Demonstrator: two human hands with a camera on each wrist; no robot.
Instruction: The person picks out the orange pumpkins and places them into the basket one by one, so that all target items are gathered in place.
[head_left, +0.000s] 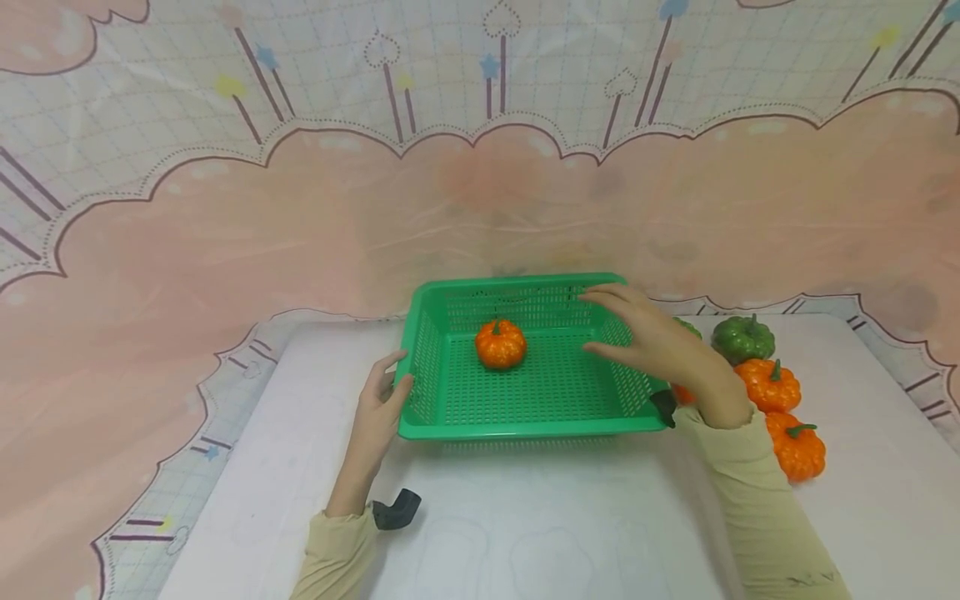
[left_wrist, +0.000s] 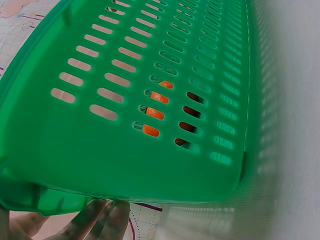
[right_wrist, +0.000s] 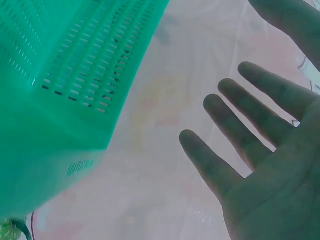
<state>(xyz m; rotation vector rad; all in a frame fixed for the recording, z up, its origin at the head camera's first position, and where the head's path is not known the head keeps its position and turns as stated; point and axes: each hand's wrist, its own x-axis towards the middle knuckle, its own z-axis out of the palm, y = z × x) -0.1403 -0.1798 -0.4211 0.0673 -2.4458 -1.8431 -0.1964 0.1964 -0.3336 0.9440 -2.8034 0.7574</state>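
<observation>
A green plastic basket (head_left: 525, 431) with slotted walls stands on the table, and one small orange pumpkin (head_left: 500, 344) sits inside, left of the middle. At the basket's left rim is my left hand (head_left: 377, 408), its fingertips and thumb right against the edge; the left wrist view shows those fingers (left_wrist: 116, 217) partly hidden behind the basket's corner. Over the basket's right side hovers my right hand (head_left: 652, 342), thumb and fingers spread apart. Its palm (right_wrist: 280, 195) holds nothing in the right wrist view.
Right of the basket lie a green pumpkin (head_left: 742, 339) and two orange pumpkins (head_left: 768, 385), with others partly hidden behind my right forearm. The white table (head_left: 480, 533) extends toward me. A patterned cloth (head_left: 480, 200) hangs close behind the basket.
</observation>
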